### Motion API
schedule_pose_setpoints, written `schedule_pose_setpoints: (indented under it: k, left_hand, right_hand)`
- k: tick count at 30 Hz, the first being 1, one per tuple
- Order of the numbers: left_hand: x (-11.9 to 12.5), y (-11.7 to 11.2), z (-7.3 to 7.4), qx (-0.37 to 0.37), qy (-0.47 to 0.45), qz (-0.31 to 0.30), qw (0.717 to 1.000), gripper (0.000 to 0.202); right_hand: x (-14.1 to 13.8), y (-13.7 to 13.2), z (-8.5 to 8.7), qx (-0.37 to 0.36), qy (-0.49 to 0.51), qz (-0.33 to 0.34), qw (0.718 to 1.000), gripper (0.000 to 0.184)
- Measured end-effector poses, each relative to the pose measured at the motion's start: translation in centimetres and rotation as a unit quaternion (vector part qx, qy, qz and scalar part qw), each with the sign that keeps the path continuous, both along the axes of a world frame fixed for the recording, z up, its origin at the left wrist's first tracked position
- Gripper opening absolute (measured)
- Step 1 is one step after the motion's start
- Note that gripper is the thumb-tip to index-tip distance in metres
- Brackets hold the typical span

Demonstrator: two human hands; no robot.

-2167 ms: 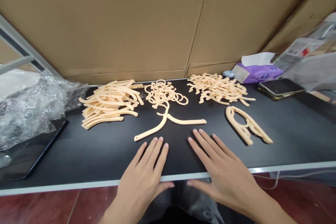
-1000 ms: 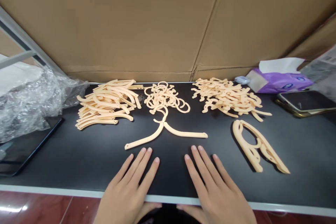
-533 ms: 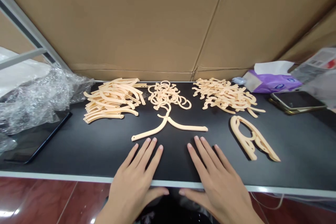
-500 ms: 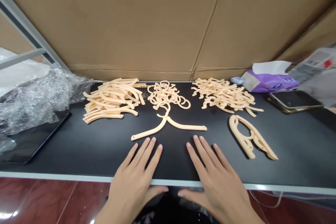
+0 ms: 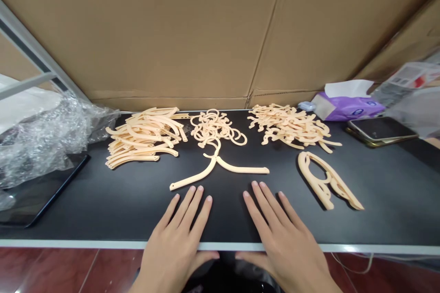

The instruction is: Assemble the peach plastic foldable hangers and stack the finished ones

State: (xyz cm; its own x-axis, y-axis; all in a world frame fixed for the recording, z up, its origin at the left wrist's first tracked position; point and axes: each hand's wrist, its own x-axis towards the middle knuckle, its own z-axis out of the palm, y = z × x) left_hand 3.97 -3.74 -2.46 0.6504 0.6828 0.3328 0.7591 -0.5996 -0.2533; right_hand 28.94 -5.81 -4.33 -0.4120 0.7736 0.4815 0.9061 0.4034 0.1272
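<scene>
The open hanger [image 5: 216,167] is lying just beyond the fingertips of both hands, arms spread, hook pointing away; it looks light, thin, stiff plastic, likely smooth enough to slide on the black table [image 5: 103,210], so a pinch at the central joint where the arms meet, or at an arm's middle, seems the safest hold. The left hand [image 5: 178,242] and the right hand [image 5: 282,242] are resting flat, fingers spread, holding nothing. Past the hanger a pile of hooks [image 5: 216,129] is sitting; a stack of curved arms [image 5: 144,136] is lying beyond the left hand; another pile of small parts [image 5: 292,124] and a folded hanger [image 5: 326,182] are lying beyond the right.
</scene>
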Motion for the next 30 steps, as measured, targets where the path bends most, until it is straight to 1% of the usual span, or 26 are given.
schedule_pose_setpoints:
  k: [2, 4, 8, 11, 16, 22, 26, 30]
  left_hand:
    - [0.04, 0.02, -0.1, -0.005, -0.003, -0.001, 1.0, 0.082]
    - [0.17, 0.02, -0.19, -0.005, -0.025, 0.005, 1.0, 0.082]
    - [0.38, -0.06, -0.24, -0.007, -0.052, 0.008, 0.999, 0.082]
    - [0.31, -0.04, 0.0, 0.0, -0.04, 0.005, 0.999, 0.081]
    - [0.12, 0.15, 0.46, 0.022, 0.009, -0.017, 1.0, 0.078]
    - [0.21, 0.11, 0.48, 0.018, 0.006, -0.012, 1.0, 0.078]
    - [0.26, 0.11, 0.3, 0.006, -0.004, -0.008, 1.0, 0.079]
    - [-0.1, 0.05, 0.46, 0.0, 0.001, -0.022, 1.0, 0.083]
  right_hand:
    - [-0.01, -0.03, -0.02, -0.004, 0.011, -0.002, 1.0, 0.089]
    - [0.0, -0.03, -0.07, -0.006, 0.018, -0.002, 1.0, 0.091]
    - [-0.01, 0.09, -0.18, -0.003, 0.022, 0.0, 1.0, 0.089]
    - [0.0, 0.14, -0.17, 0.0, 0.017, 0.001, 1.0, 0.087]
    - [0.07, 0.0, -0.04, -0.005, -0.005, 0.004, 1.0, 0.086]
    - [0.07, -0.01, -0.1, -0.004, 0.0, 0.003, 1.0, 0.087]
    - [0.05, 0.04, -0.07, -0.002, -0.016, 0.007, 1.0, 0.085]
    - [0.57, -0.07, 0.57, -0.011, -0.026, 0.025, 0.999, 0.089]
